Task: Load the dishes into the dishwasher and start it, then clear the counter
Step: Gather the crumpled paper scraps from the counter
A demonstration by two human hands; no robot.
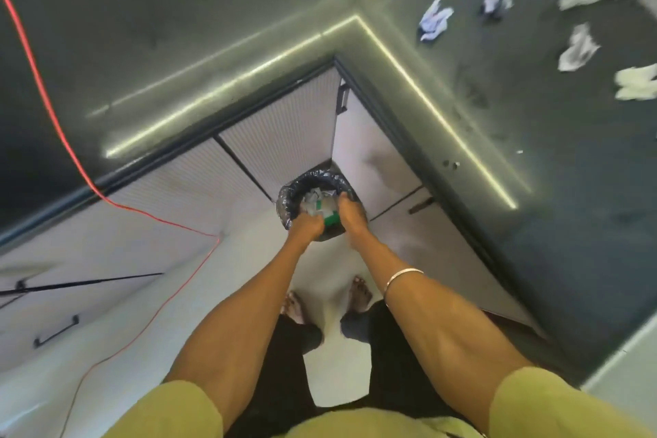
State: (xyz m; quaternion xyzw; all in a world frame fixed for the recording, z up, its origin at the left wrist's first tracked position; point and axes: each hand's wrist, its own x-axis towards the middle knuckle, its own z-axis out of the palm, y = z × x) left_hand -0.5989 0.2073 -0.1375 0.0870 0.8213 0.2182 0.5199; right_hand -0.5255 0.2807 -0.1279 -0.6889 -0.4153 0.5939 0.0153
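A small round bin [289, 194] lined with a black bag stands on the floor in the inner corner of the L-shaped dark counter [533, 188]. It holds crumpled white paper waste [314, 201] and a green piece [330, 220]. Both my arms reach straight down into it. My left hand [306, 226] and my right hand [351, 212] are curled onto the waste from either side, fingertips buried in it. More crumpled white papers [435, 19] lie on the countertop at the upper right.
White ribbed cabinet doors with black handles [57, 331] line both sides of the corner. A red cable [46, 92] runs off the left counter down to the floor. My bare feet [361, 295] stand on the white floor just behind the bin.
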